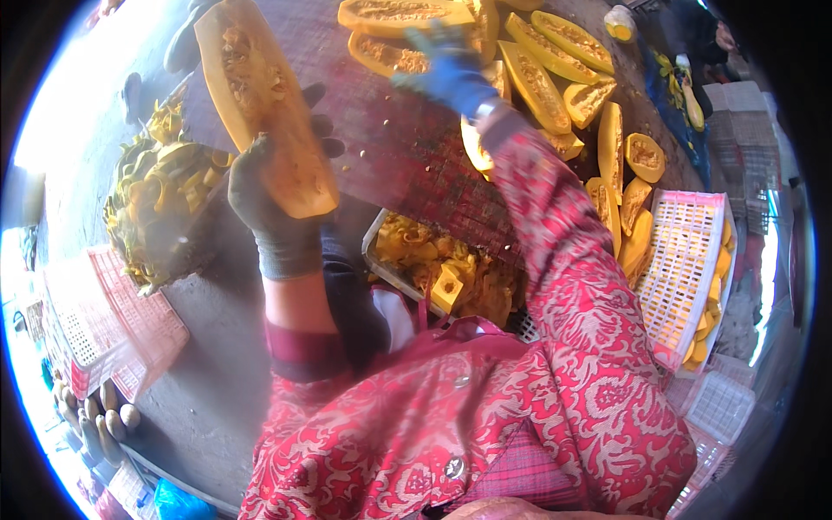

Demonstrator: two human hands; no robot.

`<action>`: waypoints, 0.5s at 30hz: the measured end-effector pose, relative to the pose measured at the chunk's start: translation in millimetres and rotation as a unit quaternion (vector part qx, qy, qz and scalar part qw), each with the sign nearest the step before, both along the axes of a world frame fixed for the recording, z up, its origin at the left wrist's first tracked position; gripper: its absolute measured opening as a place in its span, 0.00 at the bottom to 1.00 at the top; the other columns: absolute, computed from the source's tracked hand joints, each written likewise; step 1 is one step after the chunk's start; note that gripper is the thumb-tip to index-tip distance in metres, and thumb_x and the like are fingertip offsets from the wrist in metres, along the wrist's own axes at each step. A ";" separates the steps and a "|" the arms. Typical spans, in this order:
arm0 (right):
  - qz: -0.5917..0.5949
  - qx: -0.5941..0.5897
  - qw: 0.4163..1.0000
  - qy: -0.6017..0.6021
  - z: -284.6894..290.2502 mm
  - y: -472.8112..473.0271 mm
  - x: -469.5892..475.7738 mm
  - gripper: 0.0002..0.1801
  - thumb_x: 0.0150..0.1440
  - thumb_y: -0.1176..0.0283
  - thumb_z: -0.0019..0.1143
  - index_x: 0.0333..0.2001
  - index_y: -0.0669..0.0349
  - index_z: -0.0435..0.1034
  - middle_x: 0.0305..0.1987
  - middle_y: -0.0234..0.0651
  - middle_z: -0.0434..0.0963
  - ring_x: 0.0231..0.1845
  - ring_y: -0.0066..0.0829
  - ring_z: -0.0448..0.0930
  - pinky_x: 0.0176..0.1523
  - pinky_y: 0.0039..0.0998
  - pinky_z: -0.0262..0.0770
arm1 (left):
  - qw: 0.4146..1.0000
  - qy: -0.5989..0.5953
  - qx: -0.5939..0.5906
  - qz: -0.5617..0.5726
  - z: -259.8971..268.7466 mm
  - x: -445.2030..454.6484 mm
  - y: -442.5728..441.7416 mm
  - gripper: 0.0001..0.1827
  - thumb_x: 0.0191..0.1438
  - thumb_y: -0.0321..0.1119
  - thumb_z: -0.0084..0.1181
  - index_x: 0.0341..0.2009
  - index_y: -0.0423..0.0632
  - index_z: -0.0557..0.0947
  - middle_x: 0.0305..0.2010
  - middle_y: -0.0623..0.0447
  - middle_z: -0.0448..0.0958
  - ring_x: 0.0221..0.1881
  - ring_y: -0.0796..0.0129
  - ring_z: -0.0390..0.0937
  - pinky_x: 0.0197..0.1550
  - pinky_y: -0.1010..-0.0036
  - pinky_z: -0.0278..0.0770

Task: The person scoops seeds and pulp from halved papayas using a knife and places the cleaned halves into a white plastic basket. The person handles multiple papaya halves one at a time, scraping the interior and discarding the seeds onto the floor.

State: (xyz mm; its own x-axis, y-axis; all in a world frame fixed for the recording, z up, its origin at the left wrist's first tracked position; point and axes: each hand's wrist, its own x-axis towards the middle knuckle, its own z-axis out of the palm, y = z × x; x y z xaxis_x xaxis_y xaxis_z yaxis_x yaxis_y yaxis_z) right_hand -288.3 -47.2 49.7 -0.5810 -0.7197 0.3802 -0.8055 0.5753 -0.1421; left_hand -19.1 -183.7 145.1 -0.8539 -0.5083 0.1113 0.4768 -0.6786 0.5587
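A long peeled squash half, its seedy hollow facing up, is gripped at its lower end by my left hand in a grey glove. My right hand, in a blue glove and blurred by motion, reaches out with fingers apart. Under or just beside its fingers lies a squash half with seeds inside; whether they touch is unclear. Another large half rests beyond it. More halves spread to the right of that hand on the reddish work surface.
Below the board's near edge, a crate holds squash pulp and a cut chunk. A pile of peelings stands at left, near pink crates. A white-and-pink crate with yellow pieces stands right. Whole squashes lie lower left.
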 end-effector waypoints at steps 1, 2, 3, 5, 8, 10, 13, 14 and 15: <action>0.022 -0.063 0.994 0.083 7.2 32.6 -13.9 0.45 0.42 0.35 0.61 0.61 0.45 0.64 0.67 0.46 0.61 0.67 0.50 0.59 0.64 0.54 0.57 | 1.000 -0.013 0.002 0.005 -0.3 2.4 0.4 0.39 0.49 0.43 0.48 0.62 0.32 0.59 0.56 0.30 0.68 0.42 0.52 0.77 0.40 0.64 0.79; 0.001 -0.131 0.989 0.062 13.7 66.0 -26.7 0.36 0.45 0.41 0.63 0.54 0.48 0.70 0.58 0.44 0.71 0.60 0.47 0.67 0.60 0.45 0.65 | 1.000 -0.023 0.010 0.004 -1.1 5.1 0.5 0.39 0.50 0.43 0.47 0.62 0.32 0.59 0.56 0.30 0.68 0.42 0.52 0.76 0.40 0.63 0.79; -0.107 -0.144 0.983 0.039 13.1 106.1 -26.8 0.33 0.46 0.42 0.63 0.50 0.51 0.73 0.51 0.42 0.75 0.57 0.46 0.71 0.57 0.43 0.68 | 1.000 -0.013 0.009 0.002 -2.1 6.6 0.2 0.39 0.50 0.43 0.47 0.62 0.32 0.58 0.56 0.29 0.67 0.43 0.51 0.76 0.40 0.63 0.79; -0.303 -0.160 0.930 -0.135 10.6 170.2 -27.1 0.36 0.48 0.38 0.58 0.49 0.57 0.73 0.47 0.48 0.78 0.52 0.50 0.75 0.53 0.43 0.72 | 0.999 0.013 0.036 -0.016 -4.9 8.6 0.2 0.39 0.50 0.43 0.47 0.63 0.32 0.58 0.58 0.29 0.66 0.44 0.48 0.76 0.39 0.63 0.79; -0.347 -0.085 0.915 -0.187 -12.6 185.1 -18.0 0.46 0.46 0.30 0.52 0.56 0.56 0.68 0.52 0.60 0.73 0.52 0.53 0.76 0.55 0.43 0.72 | 0.999 0.004 0.031 -0.033 -8.2 2.4 3.3 0.42 0.47 0.42 0.53 0.63 0.33 0.57 0.59 0.28 0.63 0.48 0.47 0.73 0.42 0.61 0.79; -0.348 -0.102 0.907 -0.213 -29.9 146.6 -11.8 0.51 0.45 0.30 0.51 0.62 0.57 0.62 0.55 0.63 0.70 0.56 0.54 0.73 0.58 0.43 0.69 | 0.999 -0.019 0.001 -0.037 -7.2 -5.2 9.0 0.42 0.46 0.41 0.55 0.63 0.34 0.58 0.59 0.28 0.63 0.47 0.49 0.73 0.43 0.60 0.80; -0.357 -0.091 0.906 -0.209 -37.6 93.8 -11.6 0.55 0.47 0.31 0.51 0.67 0.61 0.53 0.58 0.63 0.68 0.61 0.54 0.69 0.62 0.43 0.65 | 0.997 -0.029 -0.010 -0.064 -5.5 -20.2 21.5 0.42 0.47 0.42 0.55 0.63 0.35 0.59 0.59 0.28 0.63 0.47 0.49 0.73 0.43 0.60 0.79; -0.330 -0.057 0.905 -0.263 -35.6 92.8 -13.8 0.55 0.46 0.31 0.53 0.65 0.62 0.55 0.57 0.61 0.69 0.61 0.52 0.71 0.62 0.41 0.66 | 0.997 -0.029 -0.001 -0.069 -5.9 -25.8 26.5 0.41 0.47 0.42 0.55 0.63 0.34 0.59 0.59 0.28 0.63 0.46 0.50 0.74 0.41 0.60 0.80; -0.265 -0.067 0.918 -0.288 -31.6 99.0 -18.5 0.54 0.45 0.32 0.55 0.64 0.63 0.58 0.56 0.60 0.71 0.60 0.49 0.72 0.62 0.40 0.66 | 0.996 -0.033 -0.011 -0.077 -6.4 -31.0 30.9 0.41 0.47 0.43 0.54 0.63 0.34 0.60 0.59 0.28 0.63 0.46 0.50 0.74 0.41 0.61 0.79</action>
